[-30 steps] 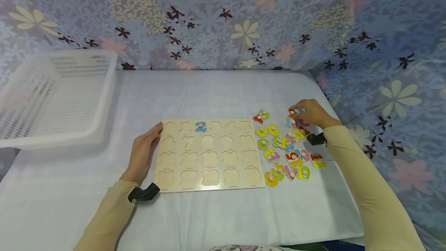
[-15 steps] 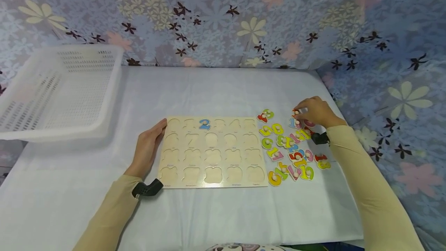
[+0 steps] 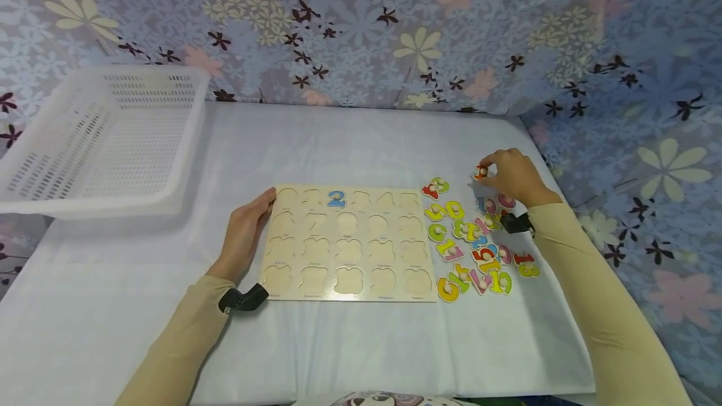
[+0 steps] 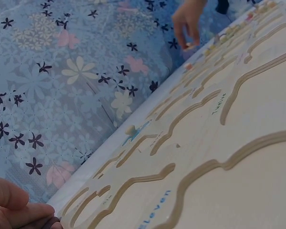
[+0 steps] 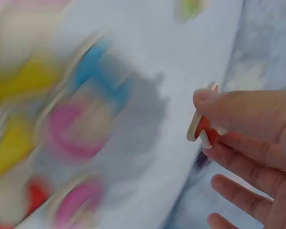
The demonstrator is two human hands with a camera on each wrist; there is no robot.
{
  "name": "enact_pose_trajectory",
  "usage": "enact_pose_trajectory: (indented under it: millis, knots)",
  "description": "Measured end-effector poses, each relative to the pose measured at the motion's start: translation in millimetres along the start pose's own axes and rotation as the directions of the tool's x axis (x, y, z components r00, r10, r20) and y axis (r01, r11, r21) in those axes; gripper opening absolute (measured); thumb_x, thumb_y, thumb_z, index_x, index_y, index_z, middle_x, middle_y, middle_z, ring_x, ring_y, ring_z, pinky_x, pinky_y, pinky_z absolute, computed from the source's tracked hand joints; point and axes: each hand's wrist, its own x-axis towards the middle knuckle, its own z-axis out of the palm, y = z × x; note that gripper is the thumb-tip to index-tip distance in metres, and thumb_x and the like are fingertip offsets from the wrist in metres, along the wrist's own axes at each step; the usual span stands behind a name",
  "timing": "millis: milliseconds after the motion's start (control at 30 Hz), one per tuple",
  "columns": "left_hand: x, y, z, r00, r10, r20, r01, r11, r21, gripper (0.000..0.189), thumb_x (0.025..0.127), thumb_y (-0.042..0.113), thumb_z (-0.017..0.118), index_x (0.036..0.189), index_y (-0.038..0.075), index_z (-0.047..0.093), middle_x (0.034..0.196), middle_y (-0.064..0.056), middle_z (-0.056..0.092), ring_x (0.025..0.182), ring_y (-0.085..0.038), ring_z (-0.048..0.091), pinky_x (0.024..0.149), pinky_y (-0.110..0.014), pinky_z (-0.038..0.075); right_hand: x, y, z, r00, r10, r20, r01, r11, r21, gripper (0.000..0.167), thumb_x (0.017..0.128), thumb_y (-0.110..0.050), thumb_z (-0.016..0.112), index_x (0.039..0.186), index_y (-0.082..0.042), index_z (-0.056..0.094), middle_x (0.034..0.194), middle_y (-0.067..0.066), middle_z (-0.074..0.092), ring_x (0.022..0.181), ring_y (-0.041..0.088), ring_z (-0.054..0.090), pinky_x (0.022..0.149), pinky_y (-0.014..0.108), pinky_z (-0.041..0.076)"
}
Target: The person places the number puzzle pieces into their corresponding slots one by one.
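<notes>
A wooden number puzzle board lies on the table, with a blue 2 piece in its top row. Along the board's left edge rests my left hand, its fingers fairly straight and touching the upper left corner. At the far right, my right hand pinches a small red number piece between thumb and fingers, raised above the table; its digit looks like a 1. Just nearer than that hand lie a blue and pink piece and several other loose number pieces, some overlapping.
A white perforated plastic basket stands at the back left. Loose number pieces, such as a red and yellow 18, spread along the board's right side. Floral cloth hangs behind and to the right of the white-covered table.
My right hand has lifted the red piece up and away from the blue and pink piece beneath. The left hand stays at the board's edge. The whole view has shifted slightly.
</notes>
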Motion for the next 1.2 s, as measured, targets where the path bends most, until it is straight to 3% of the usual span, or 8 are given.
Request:
enact_pose_trajectory:
  millis: [133, 233, 367, 500, 633, 700, 933, 1200]
  knots:
    - [-0.4, 0.3, -0.2, 1.000, -0.003, -0.002, 0.003, 1.000, 0.006, 0.043, 0.104, 0.011, 0.040, 0.144, -0.005, 0.038, 0.153, -0.011, 0.033, 0.141, -0.015, 0.028, 0.111, -0.022, 0.031, 14.6, -41, -5, 0.994, -0.103, -0.035, 0.103, 0.995, 0.016, 0.037, 0.081, -0.018, 0.079, 0.112, -0.001, 0.069, 0.110, 0.018, 0.065, 0.109, 0.044, 0.049, 0.088, 0.066, 0.039]
    - [2.2, -0.3, 1.6, 1.000, -0.004, 0.001, 0.004, 1.000, 0.002, 0.042, 0.104, 0.011, 0.041, 0.143, -0.005, 0.039, 0.153, -0.010, 0.034, 0.141, -0.014, 0.029, 0.110, -0.022, 0.032, 27.9, -82, -2, 0.975, -0.218, -0.052, 0.219, 0.975, 0.024, 0.038, 0.079, -0.021, 0.081, 0.111, -0.003, 0.070, 0.106, 0.013, 0.066, 0.108, 0.040, 0.051, 0.090, 0.061, 0.041]
    - [6.0, -0.5, 2.1, 1.000, -0.002, 0.003, 0.002, 1.000, 0.001, 0.042, 0.104, 0.009, 0.039, 0.143, -0.005, 0.038, 0.152, -0.011, 0.034, 0.140, -0.015, 0.030, 0.109, -0.022, 0.033, 46.9, -148, 10, 0.914, -0.404, -0.043, 0.406, 0.913, 0.034, 0.033, 0.080, -0.024, 0.081, 0.106, -0.007, 0.072, 0.100, 0.006, 0.068, 0.104, 0.034, 0.055, 0.089, 0.053, 0.045]
    - [5.4, 0.7, 0.5, 1.000, -0.006, -0.003, 0.006, 1.000, 0.004, 0.042, 0.104, 0.009, 0.039, 0.144, -0.004, 0.038, 0.152, -0.010, 0.035, 0.140, -0.015, 0.030, 0.109, -0.021, 0.033, 63.6, -214, 30, 0.851, -0.523, 0.037, 0.522, 0.852, 0.046, 0.031, 0.082, -0.030, 0.078, 0.106, -0.011, 0.073, 0.101, 0.002, 0.067, 0.102, 0.028, 0.055, 0.089, 0.049, 0.046]
    - [3.9, 1.2, -0.9, 1.000, -0.013, -0.011, 0.013, 1.000, -0.002, 0.042, 0.104, 0.009, 0.039, 0.144, -0.004, 0.038, 0.152, -0.009, 0.035, 0.140, -0.014, 0.031, 0.109, -0.021, 0.033, 74.5, -258, 50, 0.825, -0.556, 0.104, 0.555, 0.831, 0.037, 0.033, 0.084, -0.037, 0.075, 0.109, -0.014, 0.073, 0.106, 0.001, 0.066, 0.105, 0.024, 0.053, 0.091, 0.047, 0.044]
    - [3.3, 1.3, -1.6, 1.000, -0.016, -0.014, 0.016, 1.000, -0.010, 0.042, 0.103, 0.008, 0.039, 0.143, -0.004, 0.039, 0.152, -0.009, 0.035, 0.140, -0.014, 0.031, 0.109, -0.021, 0.034, 77.7, -271, 58, 0.821, -0.557, 0.121, 0.560, 0.828, 0.012, 0.033, 0.085, -0.038, 0.074, 0.109, -0.015, 0.074, 0.107, 0.002, 0.066, 0.106, 0.024, 0.052, 0.092, 0.045, 0.044]
    - [3.4, 0.8, -0.6, 1.000, -0.019, -0.001, 0.019, 1.000, -0.020, 0.041, 0.104, 0.008, 0.039, 0.143, -0.004, 0.039, 0.152, -0.009, 0.035, 0.140, -0.014, 0.031, 0.108, -0.020, 0.033, 78.1, -280, 71, 0.852, -0.509, 0.127, 0.517, 0.855, -0.041, 0.035, 0.083, -0.040, 0.075, 0.110, -0.017, 0.074, 0.109, 0.002, 0.064, 0.109, 0.023, 0.050, 0.095, 0.045, 0.042]
    - [4.0, 1.5, -3.7, 1.000, -0.024, -0.002, 0.024, 1.000, -0.007, 0.042, 0.104, 0.009, 0.039, 0.144, -0.004, 0.039, 0.153, -0.008, 0.035, 0.140, -0.013, 0.030, 0.109, -0.020, 0.033, 80.1, -282, 73, 0.841, -0.525, 0.132, 0.536, 0.842, -0.069, 0.035, 0.085, -0.042, 0.073, 0.112, -0.021, 0.074, 0.110, 0.003, 0.062, 0.105, 0.024, 0.051, 0.094, 0.046, 0.043]
